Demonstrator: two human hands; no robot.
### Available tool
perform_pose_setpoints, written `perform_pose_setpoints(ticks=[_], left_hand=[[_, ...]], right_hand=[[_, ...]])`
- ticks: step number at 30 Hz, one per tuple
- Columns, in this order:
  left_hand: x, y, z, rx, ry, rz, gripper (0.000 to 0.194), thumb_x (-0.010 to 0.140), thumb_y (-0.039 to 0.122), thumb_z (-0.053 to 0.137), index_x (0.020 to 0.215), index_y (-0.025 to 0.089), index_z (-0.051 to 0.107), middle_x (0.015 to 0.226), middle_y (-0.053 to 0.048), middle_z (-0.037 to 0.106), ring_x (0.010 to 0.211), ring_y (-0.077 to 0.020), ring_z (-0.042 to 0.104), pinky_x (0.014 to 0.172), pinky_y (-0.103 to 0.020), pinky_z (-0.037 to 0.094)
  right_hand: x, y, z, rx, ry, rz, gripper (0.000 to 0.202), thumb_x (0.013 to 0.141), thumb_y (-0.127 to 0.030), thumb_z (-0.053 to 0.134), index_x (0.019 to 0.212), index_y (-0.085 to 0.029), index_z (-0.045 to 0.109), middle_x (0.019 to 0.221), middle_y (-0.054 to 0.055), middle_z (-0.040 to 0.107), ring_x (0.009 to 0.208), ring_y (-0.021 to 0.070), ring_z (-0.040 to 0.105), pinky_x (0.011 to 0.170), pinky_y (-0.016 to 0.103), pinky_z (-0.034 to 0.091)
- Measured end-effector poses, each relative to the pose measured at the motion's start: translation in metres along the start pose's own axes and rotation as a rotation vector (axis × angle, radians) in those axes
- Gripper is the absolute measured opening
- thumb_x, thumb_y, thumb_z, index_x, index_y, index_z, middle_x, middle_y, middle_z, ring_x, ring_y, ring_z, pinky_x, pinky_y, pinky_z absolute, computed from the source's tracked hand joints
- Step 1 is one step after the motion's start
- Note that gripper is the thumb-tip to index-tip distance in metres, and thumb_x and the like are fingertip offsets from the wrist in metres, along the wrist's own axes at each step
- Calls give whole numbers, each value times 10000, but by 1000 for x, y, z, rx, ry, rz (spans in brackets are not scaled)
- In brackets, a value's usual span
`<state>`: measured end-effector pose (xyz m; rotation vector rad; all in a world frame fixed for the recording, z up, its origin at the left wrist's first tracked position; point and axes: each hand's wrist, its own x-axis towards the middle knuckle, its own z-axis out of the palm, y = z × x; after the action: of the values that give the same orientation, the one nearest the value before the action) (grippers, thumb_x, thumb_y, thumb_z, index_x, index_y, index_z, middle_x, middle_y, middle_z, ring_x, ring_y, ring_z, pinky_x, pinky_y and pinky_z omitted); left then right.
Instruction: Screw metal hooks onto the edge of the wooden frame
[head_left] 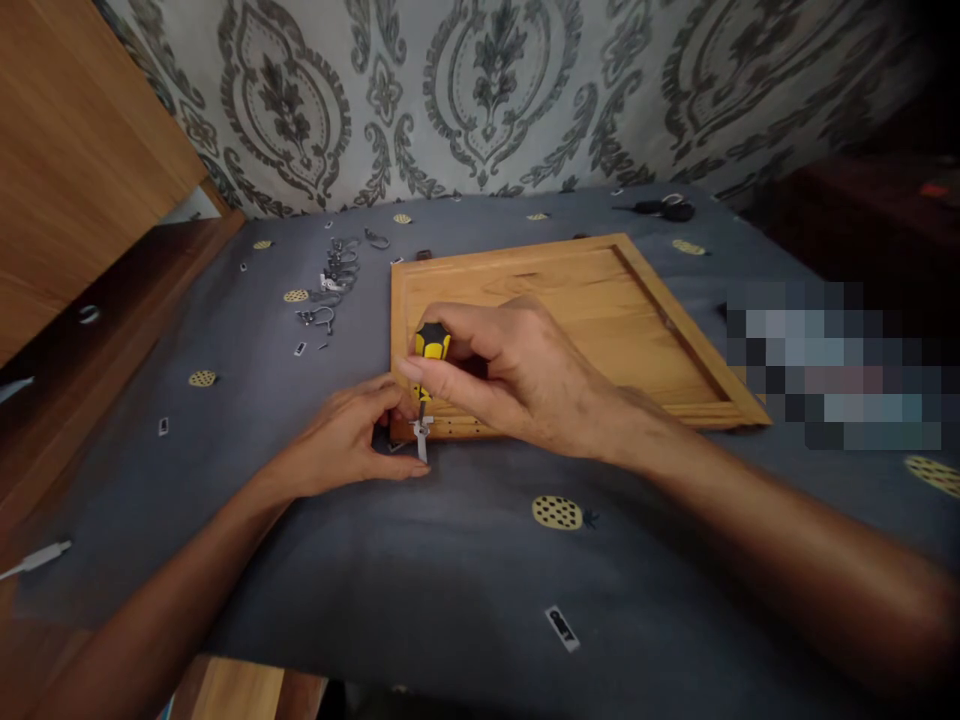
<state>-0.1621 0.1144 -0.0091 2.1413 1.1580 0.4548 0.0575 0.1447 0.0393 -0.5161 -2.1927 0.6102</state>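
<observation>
Landmark, one: a framed wooden panel (622, 330), lying flat on a grey cloth (465, 570) printed with pineapples. I place every other entry from it.

Item: a yellow-and-black screwdriver (433, 345), at the panel's near left corner, handle up, shaft pointing down.

Item: a metal fitting (421, 443), under the screwdriver's tip at that same corner, its strip reaching out past the panel's near edge. I cannot make out a screw head.

Hand, right (517, 375): above the panel's near left part, thumb and fingers pinching the screwdriver's handle.

Hand, left (360, 435): just beside the panel's near left corner, fingers bent at the frame, thumb stretched along the near side by the strip's end. I cannot tell whether it pinches the fitting or only braces it.

Loose stock: a cluster of metal fittings (343, 262), left of the panel; one further fitting (320, 318) sits nearer, also left.

Sundries: black-handled scissors (664, 208), beyond the panel's far right corner; a white cable plug (45, 558), well apart, left and nearer to me.

Handling notes: in my judgement, the shaft wants to stand square to the frame, with steady downward pressure during each turn so that the tip does not slip. I would keep the fitting flat against the wood, the left thumb clear of the tip's path, and ease off once it seats, since wood can split.
</observation>
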Motion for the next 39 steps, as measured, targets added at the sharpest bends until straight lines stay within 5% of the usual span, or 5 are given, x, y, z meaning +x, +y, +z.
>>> perform_pose_setpoints(ticks=[17, 39], left_hand=[[0, 1, 0, -16, -7, -22, 366, 797, 475, 797, 931, 203, 593, 909, 5, 613, 800, -173, 562, 661, -286, 442], [-1, -1, 1, -9, 3, -21, 370, 809, 492, 787, 936, 204, 592, 914, -5, 612, 798, -183, 574, 669, -306, 483]], right_hand=[[0, -6, -3, -91, -62, -73, 302, 1063, -298, 510, 796, -193, 417, 567, -104, 312, 483, 51, 245, 534, 232, 244], [-3, -5, 3, -74, 12, -77, 300, 1044, -269, 551, 783, -180, 432, 592, -102, 308, 503, 39, 236, 530, 202, 257]])
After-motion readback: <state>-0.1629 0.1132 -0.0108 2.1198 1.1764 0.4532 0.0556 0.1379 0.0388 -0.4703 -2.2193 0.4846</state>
